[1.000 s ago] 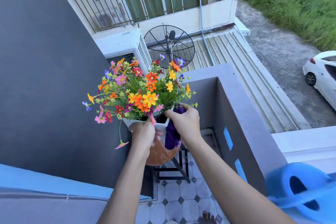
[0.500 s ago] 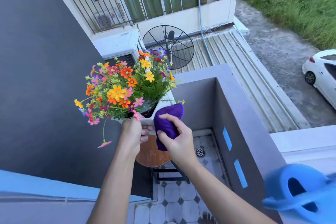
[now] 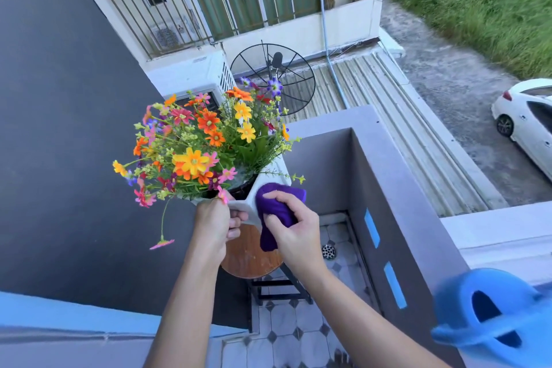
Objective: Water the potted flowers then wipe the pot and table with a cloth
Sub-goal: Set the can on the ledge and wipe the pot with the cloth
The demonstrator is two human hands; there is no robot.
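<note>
A white pot (image 3: 270, 178) filled with bright orange, yellow and pink flowers (image 3: 206, 143) is tilted to the left above a small round wooden table (image 3: 249, 254). My left hand (image 3: 213, 225) grips the pot's near rim. My right hand (image 3: 294, 231) holds a purple cloth (image 3: 277, 206) pressed against the pot's right side. A blue watering can (image 3: 495, 312) stands at the lower right, on the wall's ledge.
A dark grey wall (image 3: 59, 128) rises on the left. A grey balcony parapet (image 3: 385, 188) with blue tape strips runs on the right. Tiled floor with a drain (image 3: 328, 251) lies below. A satellite dish (image 3: 273, 78) and a white car (image 3: 528, 122) are beyond.
The pot has tipped and shifted left in my left hand. My right hand has come off the rim and moved the cloth down onto the pot's right side.
</note>
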